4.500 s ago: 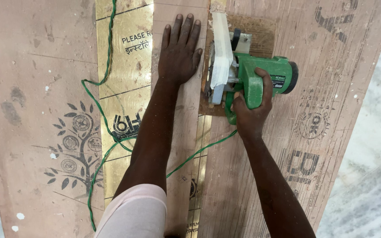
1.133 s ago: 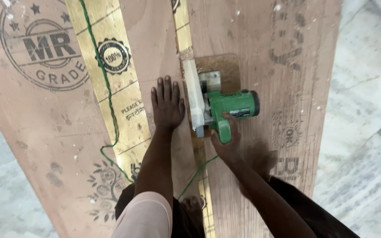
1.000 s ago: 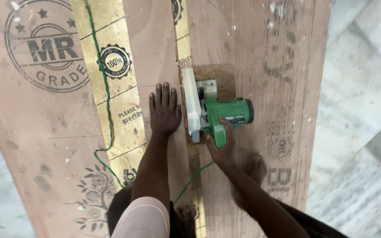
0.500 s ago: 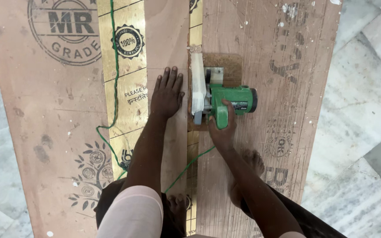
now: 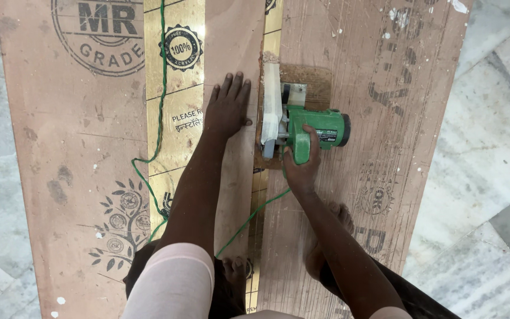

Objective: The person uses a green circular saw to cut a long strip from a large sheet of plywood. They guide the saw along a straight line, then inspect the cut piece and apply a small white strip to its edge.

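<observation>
A person crouches on plywood, guiding a green saw [image 5: 302, 127] along a cut line.

Seen from above, the right hand [image 5: 302, 165] is wrapped tight around the saw's handle, with the tool sitting flat on the board [image 5: 379, 177] and its white guard set against the cut beside a gold strip [image 5: 175, 127]. The left hand [image 5: 228, 109] lies palm down, fingers spread, on the narrow piece just left of the blade, seemingly to pin it flat and steady. A green cord [image 5: 160, 106] trails up the gold strip and back under the arms, well away from the blade. Bare feet rest on the board, adding weight. Marble floor [image 5: 491, 177] surrounds it.
</observation>
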